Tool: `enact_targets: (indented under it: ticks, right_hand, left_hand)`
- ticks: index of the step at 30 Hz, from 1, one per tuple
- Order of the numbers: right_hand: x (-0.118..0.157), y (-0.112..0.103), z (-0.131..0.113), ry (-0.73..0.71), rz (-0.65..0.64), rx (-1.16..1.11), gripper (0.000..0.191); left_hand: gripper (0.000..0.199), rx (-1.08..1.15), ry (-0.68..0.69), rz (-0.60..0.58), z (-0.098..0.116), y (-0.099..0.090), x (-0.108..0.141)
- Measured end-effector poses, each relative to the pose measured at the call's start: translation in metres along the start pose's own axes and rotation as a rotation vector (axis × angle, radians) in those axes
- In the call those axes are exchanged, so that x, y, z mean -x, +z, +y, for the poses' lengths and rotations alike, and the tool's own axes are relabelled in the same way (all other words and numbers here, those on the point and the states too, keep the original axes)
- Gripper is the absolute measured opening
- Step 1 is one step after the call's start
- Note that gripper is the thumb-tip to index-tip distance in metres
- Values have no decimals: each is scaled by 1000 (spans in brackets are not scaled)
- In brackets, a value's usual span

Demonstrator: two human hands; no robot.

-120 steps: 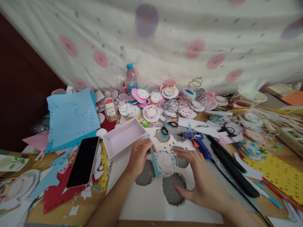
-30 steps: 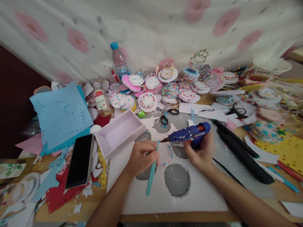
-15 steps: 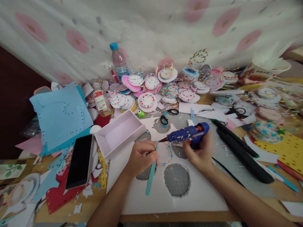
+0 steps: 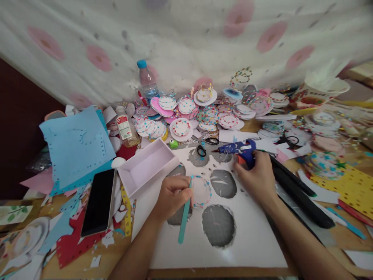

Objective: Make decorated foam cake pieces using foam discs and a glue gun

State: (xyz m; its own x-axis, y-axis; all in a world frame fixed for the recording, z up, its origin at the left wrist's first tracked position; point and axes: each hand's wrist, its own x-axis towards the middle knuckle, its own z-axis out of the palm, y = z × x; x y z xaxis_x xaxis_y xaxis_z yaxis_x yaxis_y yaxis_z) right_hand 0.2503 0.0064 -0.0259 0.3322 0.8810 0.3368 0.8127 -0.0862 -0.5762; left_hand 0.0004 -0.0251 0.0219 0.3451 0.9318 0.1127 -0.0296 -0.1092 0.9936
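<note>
Pinched in my left hand (image 4: 176, 196) is a teal paper strip (image 4: 183, 223), its lower end pointing toward me. Touching the strip's upper end is a ring of small coloured dots (image 4: 201, 191), just right of my fingers. My right hand (image 4: 258, 173) is wrapped round the handle of a blue hot glue gun (image 4: 237, 149), whose nozzle points left, well away from the strip. Both hands are over a white foam board (image 4: 186, 252) with several round holes, lying on a grey cutting mat (image 4: 218, 225).
A white open box (image 4: 145, 167) and a black phone (image 4: 98, 202) lie left. A long black stapler-like tool (image 4: 303, 194) lies right. Behind are decorated paper discs (image 4: 181, 127), scissors (image 4: 201, 150), a green punch (image 4: 173, 144) and a water bottle (image 4: 148, 79).
My right hand has moved the glue gun up and to the right, so its nozzle has left the strip's upper end. My left hand has stayed nearly in place.
</note>
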Motion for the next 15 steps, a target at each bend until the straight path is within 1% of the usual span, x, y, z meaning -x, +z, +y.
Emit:
enact_targets:
  ticks: [2,3,5,7,9,10,11,13,15]
  right_hand:
    - [-3,3,6,-39,-41,113,37]
    - [-3,3,7,-52,-29,145,39]
    - [-2,2,4,-103,46,141,41]
    - [1,-4,-4,-221,150,72,38]
    - [5,-14,-17,-404,198,-40,37]
    - [8,-19,-24,-522,178,-98,38]
    - [10,-23,-32,-658,128,-150,39]
    - [16,-29,-51,-951,-48,-193,37]
    - [22,-30,-69,-1190,-194,-136,23]
  left_hand:
    - [35,8,-5,4,1,0,0]
    - [35,12,-11,4,1,0,0]
    - [35,28,-22,15,1,1,0]
    - [34,46,-36,45,0,0,0]
    - [34,59,-54,88,-3,0,0]
    - [34,67,-64,108,-4,0,1]
    - [34,77,-73,125,-5,0,1]
    - [34,96,-91,160,-6,1,0]
    - [34,79,-103,185,-6,2,0]
